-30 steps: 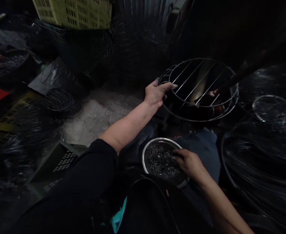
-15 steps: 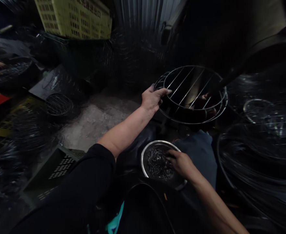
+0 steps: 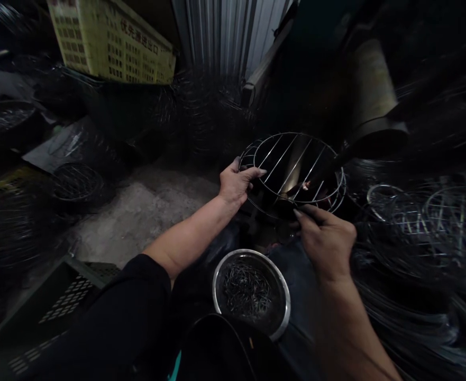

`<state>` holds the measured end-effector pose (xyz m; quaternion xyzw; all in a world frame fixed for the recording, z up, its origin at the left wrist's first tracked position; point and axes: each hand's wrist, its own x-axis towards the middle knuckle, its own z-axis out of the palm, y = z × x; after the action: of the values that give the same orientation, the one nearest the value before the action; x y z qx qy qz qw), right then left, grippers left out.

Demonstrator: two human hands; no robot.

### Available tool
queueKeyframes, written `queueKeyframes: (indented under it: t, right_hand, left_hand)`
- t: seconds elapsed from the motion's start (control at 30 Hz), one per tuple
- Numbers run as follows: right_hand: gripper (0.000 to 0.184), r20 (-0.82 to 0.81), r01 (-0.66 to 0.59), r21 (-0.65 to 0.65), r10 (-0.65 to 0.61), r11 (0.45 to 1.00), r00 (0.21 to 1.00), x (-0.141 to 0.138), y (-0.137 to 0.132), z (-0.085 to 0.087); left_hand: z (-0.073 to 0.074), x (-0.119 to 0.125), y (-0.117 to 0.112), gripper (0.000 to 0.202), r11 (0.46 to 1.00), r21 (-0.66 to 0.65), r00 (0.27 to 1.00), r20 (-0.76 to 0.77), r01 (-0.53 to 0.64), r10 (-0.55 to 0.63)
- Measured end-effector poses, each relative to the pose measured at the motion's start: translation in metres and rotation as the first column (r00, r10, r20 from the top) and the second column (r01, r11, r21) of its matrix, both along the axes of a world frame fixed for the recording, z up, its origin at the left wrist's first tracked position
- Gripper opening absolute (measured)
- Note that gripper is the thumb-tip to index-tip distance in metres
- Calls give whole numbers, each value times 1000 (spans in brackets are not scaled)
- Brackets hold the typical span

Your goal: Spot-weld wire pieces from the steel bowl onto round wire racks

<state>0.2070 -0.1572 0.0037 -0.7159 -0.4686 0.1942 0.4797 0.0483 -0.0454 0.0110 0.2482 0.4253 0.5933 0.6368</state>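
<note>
A round wire rack (image 3: 296, 159) with parallel bars sits tilted in front of me. My left hand (image 3: 236, 182) grips its left rim, fingers curled over the wire. My right hand (image 3: 326, 238) is raised to the rack's near edge, fingers pinched together on something small I cannot make out. Below the hands stands a steel bowl (image 3: 282, 304) holding several short dark wire pieces.
Stacks of wire rings and racks (image 3: 419, 238) crowd the right side. A small wire basket (image 3: 76, 182) lies on the dusty floor at left, and a dark perforated crate (image 3: 58, 301) sits at lower left. A yellow crate (image 3: 109, 42) and corrugated metal sheet (image 3: 233, 32) stand behind.
My right hand has lifted out of the steel bowl and come up to the near edge of the rack. My left hand keeps its hold on the rim.
</note>
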Motion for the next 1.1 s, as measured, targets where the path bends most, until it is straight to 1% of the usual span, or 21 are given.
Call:
queueKeyframes:
  t: [0.07, 0.13, 0.23, 0.3, 0.4, 0.47, 0.6, 0.67, 0.73, 0.8, 1.0, 1.1]
  right_hand:
    - [30, -117, 66, 23, -63, 998, 991, -12, 10, -1]
    - [29, -284, 111, 47, -93, 993, 954, -20, 16, -2]
    - [24, -488, 150, 117, -74, 982, 870, -25, 21, 0]
    - [22, -549, 163, 144, -59, 976, 834, -26, 23, 2]
    - [20, -535, 189, 155, -79, 970, 841, -29, 23, 2]
    - [19, -513, 230, 170, -113, 958, 851, -32, 22, -2]
    - [20, -494, 293, 223, -151, 930, 856, -36, 19, -11]
    - [22, -477, 308, 238, -166, 921, 863, -37, 18, -13]
    - [24, -475, 328, 244, -182, 913, 861, -38, 18, -14]
    - [24, -475, 336, 253, -186, 907, 860, -38, 19, -13]
    - [21, -484, 313, 309, -135, 898, 865, -36, 22, -14]
    - [22, -473, 303, 306, -132, 902, 871, -35, 24, -15]
  left_hand:
    - [-1, 1, 2, 44, 1000, 11, 1000, 12, -17, 16]
    - [-1, 2, 5, 45, 999, 5, 999, 21, -35, 35]
    - [-2, 1, 11, 42, 999, 4, 999, 26, -41, 41]
    - [-2, 1, 14, 39, 999, 15, 999, 22, -37, 37]
    - [1, 2, 14, 41, 999, 18, 999, 13, -36, 35]
    - [3, 3, 12, 49, 999, 4, 999, 20, -36, 36]
    - [4, 4, 9, 72, 999, -30, 998, 51, -35, 36]
    - [5, 4, 9, 79, 998, -54, 997, 61, -43, 46]
    - [5, 3, 11, 82, 997, -68, 997, 61, -42, 46]
    - [6, 3, 13, 79, 998, -60, 998, 53, -27, 30]
    - [7, 4, 19, 52, 999, -35, 1000, 26, 7, -6]
    - [5, 5, 22, 46, 999, -36, 1000, 26, 5, -4]
